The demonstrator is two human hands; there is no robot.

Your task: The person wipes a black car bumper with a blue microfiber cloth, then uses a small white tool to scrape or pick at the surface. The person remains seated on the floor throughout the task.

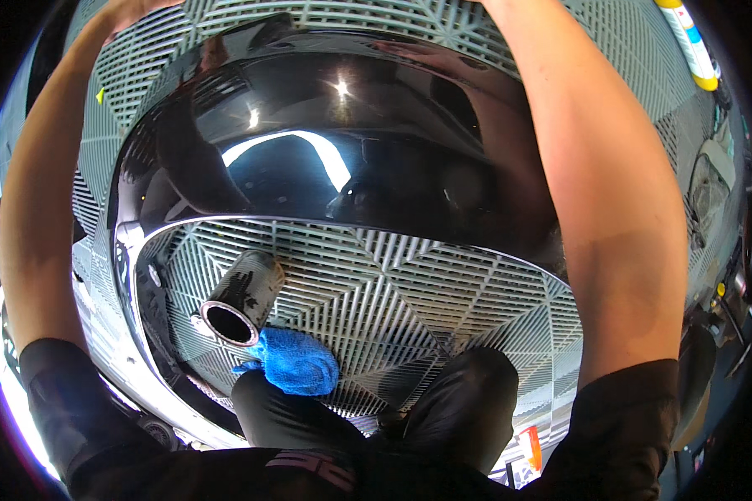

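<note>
A glossy black curved panel, which looks like a car bumper [401, 175], lies across the slatted floor in front of me, with lamps mirrored in its surface. Both my arms reach out around it. My left hand [135, 12] is at the top left, beyond the panel's far left side; the upper edge cuts off its fingers. Past the upper edge my right hand is out of sight, and only the forearm shows, passing over the panel's right end. Inside the panel's curve lie an open-ended metal cylinder [257, 284] and a crumpled blue cloth [299, 362], the cloth against my left knee.
Grey slatted floor tiles [384, 301] spread beneath everything. A white bottle with yellow ends [689, 46] lies at the far right. Small yellow tape [100, 96] sits left of the panel. An orange-red object [531, 447] is beside my right leg. Dark clutter lines the right rim.
</note>
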